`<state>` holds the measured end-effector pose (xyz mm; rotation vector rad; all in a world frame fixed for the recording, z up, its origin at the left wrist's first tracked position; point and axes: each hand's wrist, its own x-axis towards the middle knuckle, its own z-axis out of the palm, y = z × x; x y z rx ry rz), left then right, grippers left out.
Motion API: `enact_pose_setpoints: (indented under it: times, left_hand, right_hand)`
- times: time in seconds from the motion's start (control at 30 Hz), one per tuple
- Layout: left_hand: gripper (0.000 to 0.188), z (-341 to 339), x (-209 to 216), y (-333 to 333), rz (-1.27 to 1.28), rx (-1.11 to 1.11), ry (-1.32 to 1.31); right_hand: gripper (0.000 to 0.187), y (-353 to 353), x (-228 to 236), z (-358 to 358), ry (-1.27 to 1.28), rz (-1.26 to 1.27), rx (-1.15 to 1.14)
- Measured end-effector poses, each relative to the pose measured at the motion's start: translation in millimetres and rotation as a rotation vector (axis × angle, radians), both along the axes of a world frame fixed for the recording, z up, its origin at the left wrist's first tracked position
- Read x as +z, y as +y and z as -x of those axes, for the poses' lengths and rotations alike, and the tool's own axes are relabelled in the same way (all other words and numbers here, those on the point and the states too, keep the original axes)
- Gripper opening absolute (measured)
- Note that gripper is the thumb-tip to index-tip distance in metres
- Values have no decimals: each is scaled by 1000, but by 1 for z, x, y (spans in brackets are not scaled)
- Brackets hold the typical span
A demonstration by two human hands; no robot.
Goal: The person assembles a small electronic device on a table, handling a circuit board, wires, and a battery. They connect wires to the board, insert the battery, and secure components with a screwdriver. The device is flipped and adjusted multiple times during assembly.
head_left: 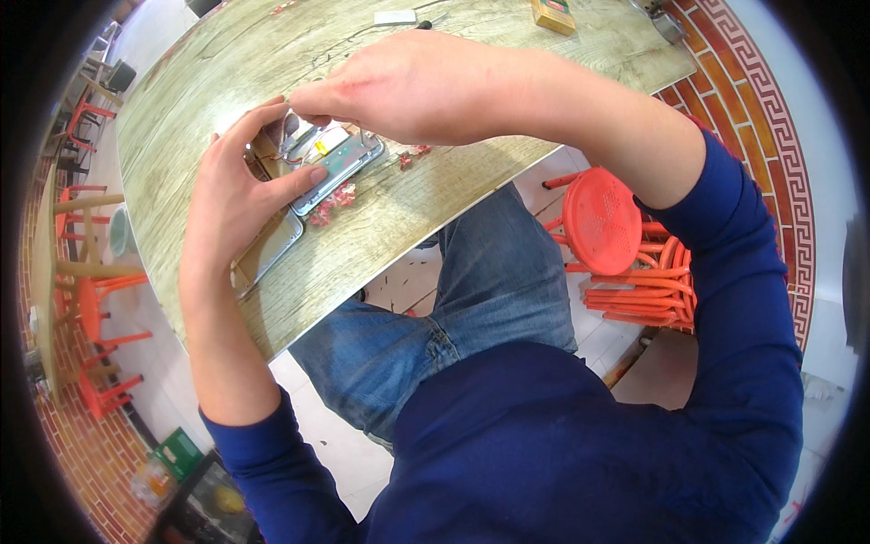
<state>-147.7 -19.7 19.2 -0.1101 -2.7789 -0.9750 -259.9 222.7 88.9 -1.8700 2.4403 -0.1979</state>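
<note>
Head view: an opened phone (340, 161), its back cover off and inner parts showing, lies flat near the left edge of a wood-grain table (507, 172), with the person's two hands closed in around it. The left hand (237, 195) frames the phone from the near side, thumb tip pressed against its long edge and forefinger curled over its far end, steadying it rather than lifting it. The right hand (408, 86) reaches across from above, thumb and forefinger pinched together at the phone's upper end; what they nip, if anything, is too small to make out. The phone looks light, thin and stiff, but with the casing open it is likely fragile inside, so the metal frame along the edges seems the safest place to hold it. Just beside it, partly under the left palm, rests a flat glossy panel (270, 247). Small red scraps (333, 201) lie scattered against the phone's near corner. Farther up the table sit a small white block (395, 16) and a yellow box (554, 14). Beside the person's right knee stands a stack of red plastic stools (625, 258) on a patterned red and white floor (770, 109).
</note>
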Motion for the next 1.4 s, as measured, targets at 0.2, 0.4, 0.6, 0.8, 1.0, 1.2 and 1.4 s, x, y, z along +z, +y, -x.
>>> enact_pose_setpoints:
  times: [0.2,0.4,0.6,0.8,1.0,1.2,1.4]
  left_hand:
    - [84,-1,4,2,-38,6,-38]
    - [86,0,-2,0,9,22,0]
    - [87,-1,-2,-2,34,19,0]
    - [86,-2,-3,1,17,21,17]
    - [86,-3,-1,1,12,30,8]
    - [85,-2,0,-1,17,16,-4]
    - [84,-2,-2,-1,23,13,18]
  right_hand:
    - [22,9,-11,6,20,179,118]
    - [17,8,-5,4,92,111,131]
    - [12,6,-1,4,144,-24,61]
    - [13,11,-3,6,129,55,124]
    - [16,12,-8,7,166,-7,67]
    - [16,19,-17,11,92,94,43]
    - [15,13,-31,11,-14,31,9]
